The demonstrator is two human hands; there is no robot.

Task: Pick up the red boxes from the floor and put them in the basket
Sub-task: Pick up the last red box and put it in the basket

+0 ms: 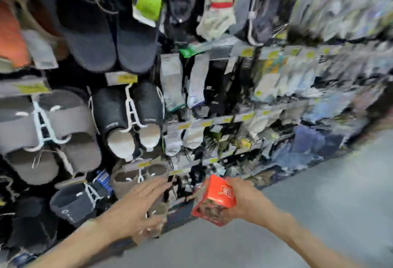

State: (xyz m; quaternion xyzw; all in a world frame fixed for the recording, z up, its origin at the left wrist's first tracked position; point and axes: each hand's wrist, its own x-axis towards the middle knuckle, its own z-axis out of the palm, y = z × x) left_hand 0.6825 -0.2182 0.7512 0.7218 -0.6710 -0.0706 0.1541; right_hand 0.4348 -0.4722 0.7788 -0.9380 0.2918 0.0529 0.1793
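Shop shelving fills the far side of the scene, seen from a head-worn camera and blurred by motion. Pairs of slippers in grey, black and dark blue hang on white plastic hangers across the left half of the display. Packets of socks hang in rows to the right of them, with small yellow price tags along the rails. Grey floor runs along the near right.

Two bare forearms reach in from the near edge. On the right, the right hand grips a red box, fingers wrapped around its right and lower sides. The box is held tilted in the air in front of the lowest shelf, clear of the floor; its top face is plain red with a small label, and its lower face shows a darker printed picture that is too blurred to read.

Just left of the box, and not touching it, the left hand is open and empty, fingers stretched toward the bottom row of slippers.
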